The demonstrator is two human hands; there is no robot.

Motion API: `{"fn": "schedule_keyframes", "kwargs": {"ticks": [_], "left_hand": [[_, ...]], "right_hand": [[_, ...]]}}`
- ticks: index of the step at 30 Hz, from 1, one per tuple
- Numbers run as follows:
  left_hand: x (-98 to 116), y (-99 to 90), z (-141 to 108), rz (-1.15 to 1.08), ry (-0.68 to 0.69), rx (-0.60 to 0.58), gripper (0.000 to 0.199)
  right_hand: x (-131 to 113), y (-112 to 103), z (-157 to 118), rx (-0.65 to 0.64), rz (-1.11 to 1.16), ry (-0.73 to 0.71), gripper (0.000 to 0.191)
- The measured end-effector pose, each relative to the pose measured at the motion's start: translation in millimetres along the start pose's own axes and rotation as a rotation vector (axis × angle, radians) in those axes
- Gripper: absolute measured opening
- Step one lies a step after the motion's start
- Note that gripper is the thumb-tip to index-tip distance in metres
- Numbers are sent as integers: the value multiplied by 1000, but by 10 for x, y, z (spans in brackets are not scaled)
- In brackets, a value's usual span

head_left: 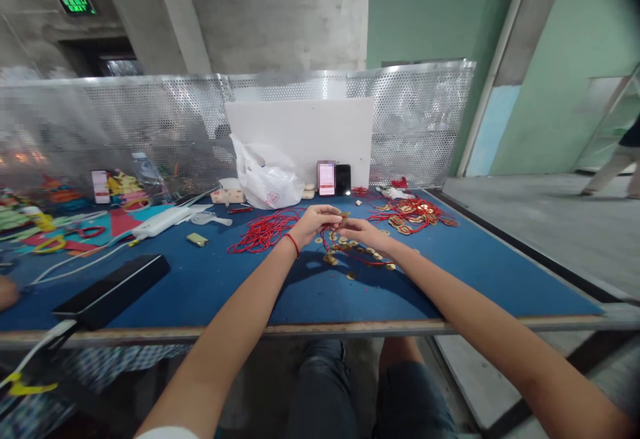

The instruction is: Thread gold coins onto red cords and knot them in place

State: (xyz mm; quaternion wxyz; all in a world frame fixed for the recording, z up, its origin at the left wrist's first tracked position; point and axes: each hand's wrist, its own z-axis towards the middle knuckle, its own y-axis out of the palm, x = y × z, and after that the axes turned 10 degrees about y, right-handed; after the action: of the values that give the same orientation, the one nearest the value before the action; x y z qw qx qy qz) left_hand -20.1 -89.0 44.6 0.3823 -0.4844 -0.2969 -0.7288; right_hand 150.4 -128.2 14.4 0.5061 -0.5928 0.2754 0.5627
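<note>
My left hand, with a red cord round its wrist, is closed on a gold coin above the blue table. Close against it, my right hand has its fingers pinched at the same coin and red cord. Several loose gold coins and a strung red cord lie just below my hands. A bundle of red cords is left of my left hand. To the right sits a pile of coins tied with red cord.
A white plastic bag and two phones stand at the back. On the left are a black box, a white power strip, scissors and a small packet. Part of another person's hand shows at the left edge.
</note>
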Motion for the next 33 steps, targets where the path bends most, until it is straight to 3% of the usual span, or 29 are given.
{"fn": "schedule_keyframes", "kwargs": {"ticks": [5, 10, 14, 18, 23, 26, 30, 33], "left_hand": [[-44, -101, 22, 6, -25, 57, 27], [-76, -220, 21, 31, -34, 75, 25], [-63, -231, 0, 24, -25, 66, 28], [-29, -201, -28, 2, 0, 35, 31], [-49, -130, -60, 18, -18, -84, 34], [-75, -100, -69, 42, -20, -128, 34], [-75, -82, -81, 56, -12, -116, 35], [-69, -82, -88, 50, 1, -77, 36]], "right_hand": [[-77, -104, -71, -12, 217, 164, 25], [-36, -283, -61, 58, 374, 129, 18], [-50, -306, -85, 10, 404, 202, 17], [-59, -271, -103, 81, 298, 303, 23], [9, -205, -86, 32, 8, 173, 54], [13, -186, -77, -17, -113, 73, 37], [-30, -274, -81, 147, -225, -21, 33], [-55, -397, -94, 272, -81, -29, 30]]}}
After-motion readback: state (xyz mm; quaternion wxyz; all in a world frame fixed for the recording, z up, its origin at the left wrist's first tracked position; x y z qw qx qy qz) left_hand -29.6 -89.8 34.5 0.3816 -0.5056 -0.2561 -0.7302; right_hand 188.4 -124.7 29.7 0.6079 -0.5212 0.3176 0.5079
